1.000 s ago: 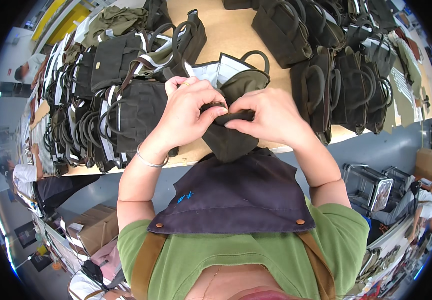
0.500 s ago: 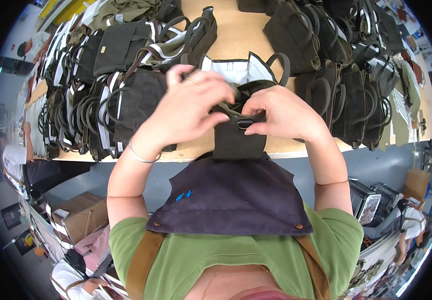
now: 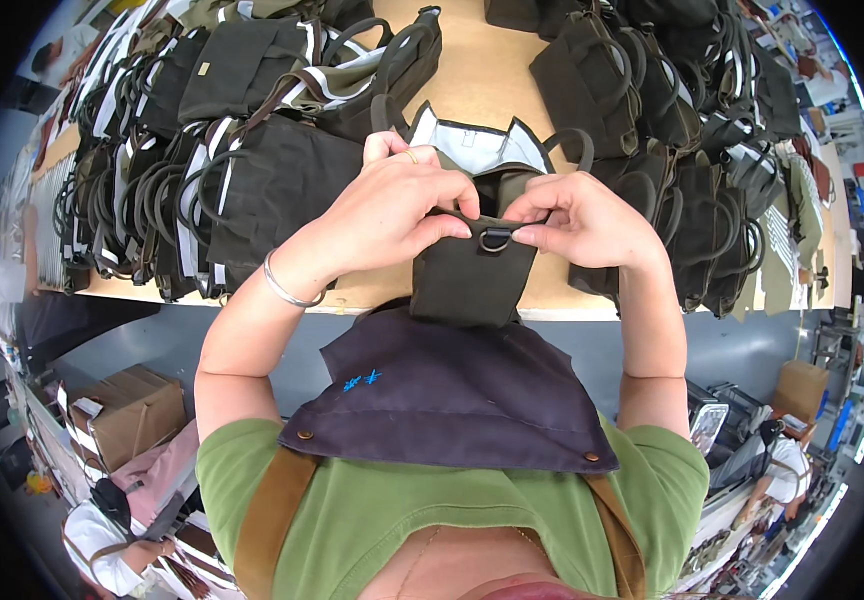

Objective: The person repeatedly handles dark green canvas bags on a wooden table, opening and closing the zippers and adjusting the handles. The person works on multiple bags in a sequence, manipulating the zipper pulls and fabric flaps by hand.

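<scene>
A dark olive fabric bag (image 3: 472, 278) with a white lining (image 3: 477, 145) stands at the table's near edge, against my apron. Its top is open, and a dark handle (image 3: 577, 150) rises at the far right side. My left hand (image 3: 407, 205) pinches the bag's near rim between thumb and fingers, left of a metal D-ring (image 3: 495, 240) on a short dark tab. On the ring's other side, my right hand (image 3: 582, 220) pinches the same rim. Part of the bag's inside is hidden behind my fingers.
Rows of similar dark bags with handles crowd the wooden table (image 3: 487, 55) on the left (image 3: 292, 185) and right (image 3: 592, 85). A cardboard box (image 3: 132, 415) stands behind on the left. Other people (image 3: 117, 540) work around the room.
My left hand has come down onto the bag's rim and now pinches it. My right hand has shifted right of the ring, which now shows clearly.
</scene>
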`<state>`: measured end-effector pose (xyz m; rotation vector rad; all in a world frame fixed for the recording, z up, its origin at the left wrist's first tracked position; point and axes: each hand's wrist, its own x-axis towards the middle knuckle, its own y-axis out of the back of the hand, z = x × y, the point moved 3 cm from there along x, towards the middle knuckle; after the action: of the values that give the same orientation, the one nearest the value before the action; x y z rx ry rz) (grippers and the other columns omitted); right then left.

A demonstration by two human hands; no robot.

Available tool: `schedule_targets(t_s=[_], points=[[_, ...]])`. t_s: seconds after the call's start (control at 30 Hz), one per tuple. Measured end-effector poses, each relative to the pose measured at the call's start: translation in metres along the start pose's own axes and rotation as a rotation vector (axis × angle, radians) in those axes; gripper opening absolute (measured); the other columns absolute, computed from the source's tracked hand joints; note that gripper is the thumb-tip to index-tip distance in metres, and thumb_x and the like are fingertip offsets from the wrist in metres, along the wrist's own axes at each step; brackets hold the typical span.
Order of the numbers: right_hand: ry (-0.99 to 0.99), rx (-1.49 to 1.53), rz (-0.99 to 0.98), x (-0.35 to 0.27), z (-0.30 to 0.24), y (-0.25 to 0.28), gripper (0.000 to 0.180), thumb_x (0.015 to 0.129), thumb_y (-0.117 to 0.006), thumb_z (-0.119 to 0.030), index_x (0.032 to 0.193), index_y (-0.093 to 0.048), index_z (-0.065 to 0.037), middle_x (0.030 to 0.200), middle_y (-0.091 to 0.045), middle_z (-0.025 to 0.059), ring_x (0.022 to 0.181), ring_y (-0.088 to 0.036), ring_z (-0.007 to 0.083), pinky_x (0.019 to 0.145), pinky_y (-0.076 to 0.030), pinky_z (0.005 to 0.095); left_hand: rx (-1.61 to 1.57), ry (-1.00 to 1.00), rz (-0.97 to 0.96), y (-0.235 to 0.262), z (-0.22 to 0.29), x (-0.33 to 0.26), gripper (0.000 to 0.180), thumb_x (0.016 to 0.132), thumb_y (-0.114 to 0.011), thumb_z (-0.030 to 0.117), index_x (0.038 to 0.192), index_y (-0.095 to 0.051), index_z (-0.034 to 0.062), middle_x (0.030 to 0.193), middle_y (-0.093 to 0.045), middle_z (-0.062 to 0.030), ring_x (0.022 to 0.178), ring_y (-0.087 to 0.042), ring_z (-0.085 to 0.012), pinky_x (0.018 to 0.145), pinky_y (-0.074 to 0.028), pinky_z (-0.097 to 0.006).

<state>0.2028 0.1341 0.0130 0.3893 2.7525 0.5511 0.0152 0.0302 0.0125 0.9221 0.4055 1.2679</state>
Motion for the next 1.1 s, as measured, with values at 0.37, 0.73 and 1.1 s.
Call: schedule_targets(t_s=[0.37,0.73,1.1], points=[[0.133,0.000,0.041,-0.003,0.005,-0.003,0.009,0.092,-0.061,-0.004,0.096,-0.067,0.002,0.078,-0.059,0.0043,0.065,-0.055,0.0103,0.058,-0.045,0.0263,-0.007,-0.045,0.070,-0.005,0.000,0.000,0.011,0.079,-0.076,0.024,0.083,-0.075,0.0136,0.063,-0.053,0.0035,0.077,-0.048,-0.0157,0.084,-0.027,-0.036],[0.279,-0.115,0.119,0.000,-0.004,-0.011,0.006,0.089,-0.063,-0.006,0.091,-0.067,-0.001,0.066,-0.057,0.0025,0.060,-0.051,0.0117,0.055,-0.041,0.0274,-0.065,0.052,0.009,-0.005,0.009,-0.001,0.005,0.080,-0.073,0.018,0.081,-0.074,0.0133,0.066,-0.056,0.0029,0.077,-0.047,-0.0166,0.086,-0.026,-0.036],[0.152,-0.022,0.027,0.014,0.000,-0.013,0.014,0.087,-0.071,-0.016,0.084,-0.069,-0.003,0.062,-0.057,0.0020,0.054,-0.044,0.0084,0.050,-0.036,0.0265,-0.071,0.047,-0.134,0.002,0.006,0.005,0.004,0.081,-0.070,0.015,0.083,-0.074,0.0143,0.069,-0.059,0.0034,0.082,-0.049,-0.0165,0.089,-0.026,-0.039]])
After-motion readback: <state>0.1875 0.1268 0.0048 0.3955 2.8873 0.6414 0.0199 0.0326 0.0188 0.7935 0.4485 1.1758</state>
